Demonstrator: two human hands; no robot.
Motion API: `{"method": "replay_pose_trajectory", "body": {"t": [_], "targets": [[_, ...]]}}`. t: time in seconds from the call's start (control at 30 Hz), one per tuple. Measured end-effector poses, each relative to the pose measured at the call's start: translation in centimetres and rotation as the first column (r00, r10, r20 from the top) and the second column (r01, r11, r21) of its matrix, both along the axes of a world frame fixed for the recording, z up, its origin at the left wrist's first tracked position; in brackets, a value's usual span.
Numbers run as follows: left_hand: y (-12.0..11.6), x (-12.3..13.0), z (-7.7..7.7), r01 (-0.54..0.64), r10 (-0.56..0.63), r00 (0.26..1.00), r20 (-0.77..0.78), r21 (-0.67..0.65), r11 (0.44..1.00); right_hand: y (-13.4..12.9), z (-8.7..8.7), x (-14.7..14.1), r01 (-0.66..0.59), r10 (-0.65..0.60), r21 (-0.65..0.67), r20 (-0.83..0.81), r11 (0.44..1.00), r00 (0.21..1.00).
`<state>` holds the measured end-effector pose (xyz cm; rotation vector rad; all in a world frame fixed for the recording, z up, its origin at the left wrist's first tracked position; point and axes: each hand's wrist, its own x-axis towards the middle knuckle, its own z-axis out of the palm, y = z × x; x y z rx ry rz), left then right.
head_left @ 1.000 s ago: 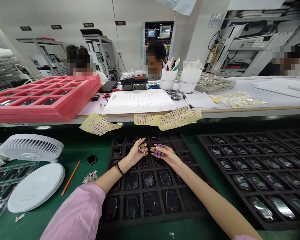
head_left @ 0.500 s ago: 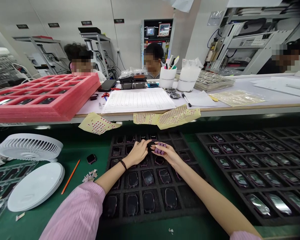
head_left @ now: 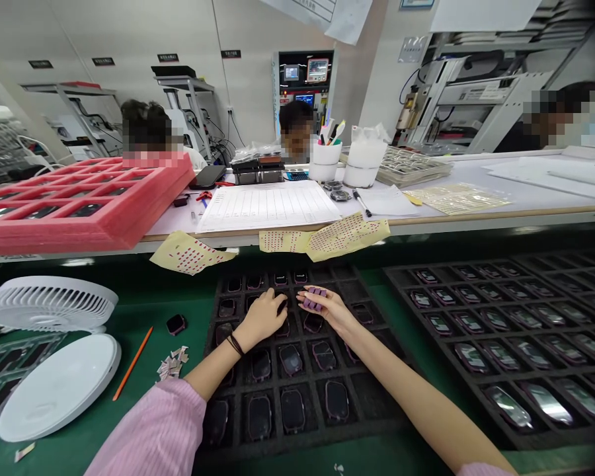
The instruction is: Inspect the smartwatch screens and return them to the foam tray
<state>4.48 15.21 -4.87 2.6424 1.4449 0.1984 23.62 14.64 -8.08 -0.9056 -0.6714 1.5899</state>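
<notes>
A black foam tray (head_left: 317, 380) with watch-like units, dark-screened with purplish rims, lies in front of me. My left hand (head_left: 264, 316) is over its upper middle, fingers bent down towards a pocket. Something dark shows by the thumb and forefinger, but I cannot make out what is gripped. Just to its right, my right hand (head_left: 330, 307) is closed around a small stack of purple ridged pieces (head_left: 315, 299), held above the tray. One watch unit (head_left: 312, 322) lies in the pocket below that hand. A single watch unit (head_left: 176, 323) rests on the green mat at the left.
A second black tray (head_left: 456, 363) of watch units is on the right. Left are a white fan (head_left: 59, 383), an orange stick (head_left: 133, 363) and small paper scraps (head_left: 172, 363). The shelf (head_left: 218, 235) ahead carries a pink foam tray (head_left: 149, 205); yellow sticker sheets (head_left: 347, 236) hang off its edge.
My left hand's forefinger was stretched to the right; now its fingers are bent downward, and the hand sits slightly further left. My right hand keeps its hold on the purple pieces. The view has shifted slightly.
</notes>
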Motion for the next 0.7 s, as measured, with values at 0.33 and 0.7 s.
{"method": "replay_pose_trajectory", "body": {"t": [0.33,0.7], "targets": [[1.1,-1.0,0.0,-0.001,0.01,0.978,0.211,-0.042,0.999,-0.3,0.2,0.0,0.0,0.0,-0.01,0.023,1.0,1.0],[2.1,-0.8,-1.3,0.002,0.041,0.817,0.575,-0.073,0.997,-0.3,0.2,-0.1,0.002,-0.002,0.0,0.066,1.0,0.998]]}}
